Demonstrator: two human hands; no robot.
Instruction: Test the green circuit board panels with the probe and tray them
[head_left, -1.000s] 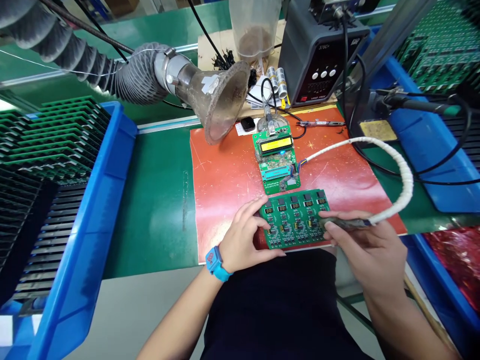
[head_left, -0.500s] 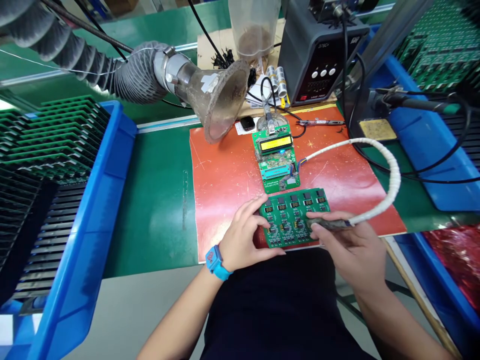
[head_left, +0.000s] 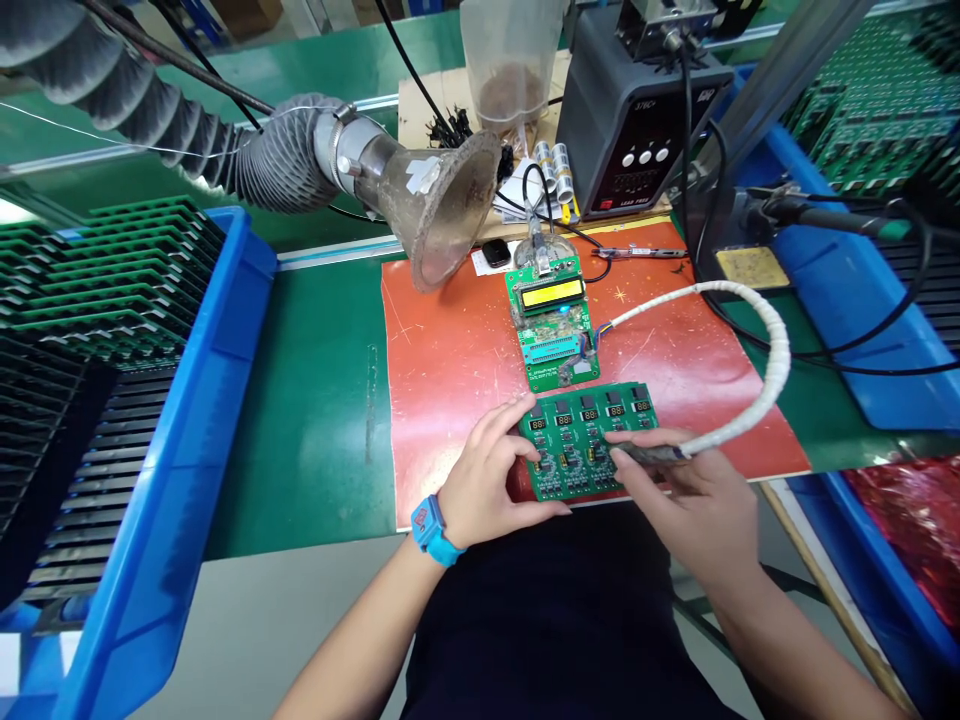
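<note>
The green circuit panel [head_left: 555,436] lies close to the bench's front edge, on the red mat [head_left: 450,350], with the person's lap just below. Bare mat stretches away on its left, and green bench top [head_left: 322,400] runs on from there to a blue bin [head_left: 191,430]. On the far side there's little room: the board with the lit yellow screen [head_left: 552,372] sits right by it. The panel is between the two hands, its row of five displays on the far side. The left hand [head_left: 491,482] is spread wide around the left end, index fingertip at the far corner, thumb along the near edge. The right hand [head_left: 709,510] pinches a dark probe [head_left: 651,454] between thumb and fingers over the panel's right part, white-wrapped cable [head_left: 777,355] looping off behind; whether its tip touches, I can't tell.
</note>
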